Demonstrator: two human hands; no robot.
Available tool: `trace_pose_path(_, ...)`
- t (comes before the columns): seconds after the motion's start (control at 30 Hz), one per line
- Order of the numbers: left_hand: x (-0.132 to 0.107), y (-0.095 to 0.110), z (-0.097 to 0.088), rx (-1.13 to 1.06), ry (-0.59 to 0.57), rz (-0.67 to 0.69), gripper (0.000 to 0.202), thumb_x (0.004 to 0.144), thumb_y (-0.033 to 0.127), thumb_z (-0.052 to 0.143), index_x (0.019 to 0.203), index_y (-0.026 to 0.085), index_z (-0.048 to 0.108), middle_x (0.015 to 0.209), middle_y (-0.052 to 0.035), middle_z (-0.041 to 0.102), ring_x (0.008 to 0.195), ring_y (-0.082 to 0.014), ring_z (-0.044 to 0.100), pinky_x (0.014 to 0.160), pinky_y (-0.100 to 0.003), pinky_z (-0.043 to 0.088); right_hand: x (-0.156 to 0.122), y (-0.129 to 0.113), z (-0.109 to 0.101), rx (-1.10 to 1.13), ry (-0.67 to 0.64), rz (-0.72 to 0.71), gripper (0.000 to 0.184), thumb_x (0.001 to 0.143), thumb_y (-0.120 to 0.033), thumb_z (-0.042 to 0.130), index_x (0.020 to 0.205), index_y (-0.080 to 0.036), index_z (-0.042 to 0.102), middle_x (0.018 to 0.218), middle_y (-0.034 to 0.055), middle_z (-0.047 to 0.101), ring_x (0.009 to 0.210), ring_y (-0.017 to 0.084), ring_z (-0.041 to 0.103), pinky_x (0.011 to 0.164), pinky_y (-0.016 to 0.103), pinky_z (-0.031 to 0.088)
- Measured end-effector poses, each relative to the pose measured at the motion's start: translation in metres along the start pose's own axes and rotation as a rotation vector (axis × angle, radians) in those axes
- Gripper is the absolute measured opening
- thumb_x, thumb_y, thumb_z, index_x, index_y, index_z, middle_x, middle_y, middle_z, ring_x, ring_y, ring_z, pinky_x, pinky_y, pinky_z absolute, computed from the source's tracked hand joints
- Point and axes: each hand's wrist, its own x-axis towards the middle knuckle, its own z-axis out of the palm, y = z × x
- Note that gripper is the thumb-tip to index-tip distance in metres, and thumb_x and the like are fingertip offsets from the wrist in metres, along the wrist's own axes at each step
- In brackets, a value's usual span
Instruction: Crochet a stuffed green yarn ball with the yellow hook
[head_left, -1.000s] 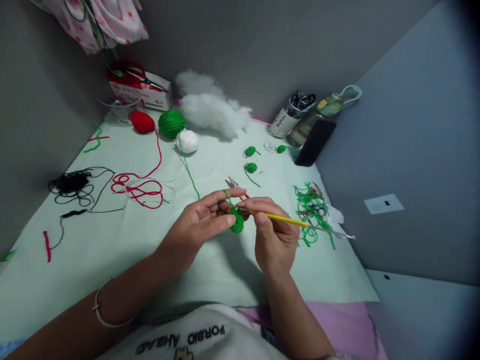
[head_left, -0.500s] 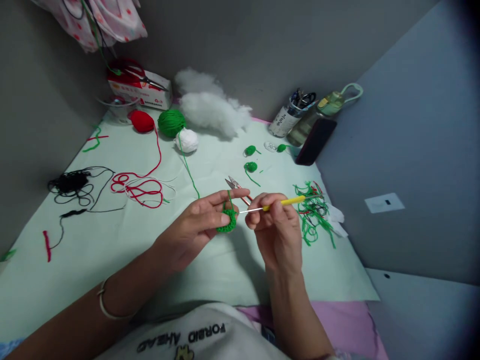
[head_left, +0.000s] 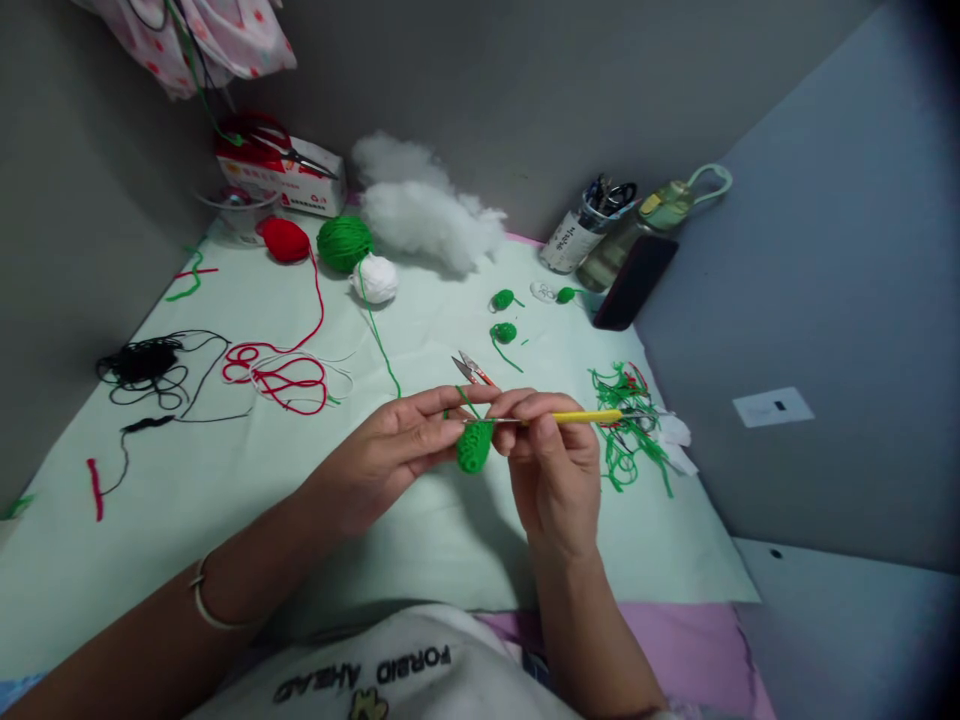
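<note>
My left hand (head_left: 390, 455) pinches a small green crochet piece (head_left: 475, 447) between thumb and fingers, with green yarn looped over the forefinger. That yarn strand (head_left: 381, 345) runs back across the pale green cloth (head_left: 225, 480) to a green yarn ball (head_left: 343, 243). My right hand (head_left: 551, 470) grips a yellow-handled crochet hook (head_left: 581, 416), held almost level, its metal tip pushed into the top of the green piece. Both hands hover above the middle of the cloth.
Small snips (head_left: 471, 369) lie just beyond my hands. Red (head_left: 286, 240) and white (head_left: 375, 279) yarn balls, white stuffing (head_left: 427, 215), a box (head_left: 281, 175), a jar of tools (head_left: 577, 235), a bottle (head_left: 637, 235), a dark phone (head_left: 634, 282), yarn scraps (head_left: 626, 415) and loose red (head_left: 277, 375) and black (head_left: 146, 365) yarn surround them.
The hook drew back out of the green piece with its tip bare, then went in again at the top. The piece turned in my left fingers and now hangs lower.
</note>
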Motion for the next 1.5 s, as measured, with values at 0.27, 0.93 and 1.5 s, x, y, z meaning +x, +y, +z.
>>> trace_pose_path(0.27, -0.002, 0.001, 0.005, 0.082, 0.001, 0.013, 0.045, 0.088, 0.028, 0.082, 0.132, 0.023, 0.074, 0.096, -0.0042, 0.074, 0.082, -0.0165, 0.072, 0.085, -0.03, 0.056, -0.005, 0.002, -0.002, -0.066, -0.047, -0.05, 0.016, 0.101, -0.025, 0.066, 0.1, -0.028, 0.082, 0.1, 0.0038, 0.078, 0.076, 0.013, 0.065, 0.066, 0.026, 0.055)
trace_pose_path(0.93, -0.007, -0.002, 0.007, 0.459, 0.3, 0.24, 0.042, 0.083, 0.017, 0.083, 0.123, 0.031, 0.082, 0.087, 0.0012, 0.062, 0.08, -0.0114, 0.059, 0.08, -0.026, 0.049, -0.01, -0.006, -0.005, -0.338, -0.071, -0.183, 0.02, 0.106, -0.021, 0.055, 0.102, -0.024, 0.075, 0.095, 0.0035, 0.075, 0.083, 0.016, 0.069, 0.071, 0.031, 0.058)
trace_pose_path(1.5, -0.003, 0.0, 0.009, -0.016, 0.135, 0.0, 0.036, 0.084, 0.025, 0.085, 0.12, 0.022, 0.083, 0.08, 0.0003, 0.062, 0.074, -0.0087, 0.054, 0.071, -0.019, 0.044, -0.014, -0.005, -0.001, -0.318, 0.104, -0.268, 0.021, 0.105, -0.023, 0.057, 0.101, -0.025, 0.078, 0.085, 0.0022, 0.073, 0.067, 0.014, 0.065, 0.058, 0.029, 0.056)
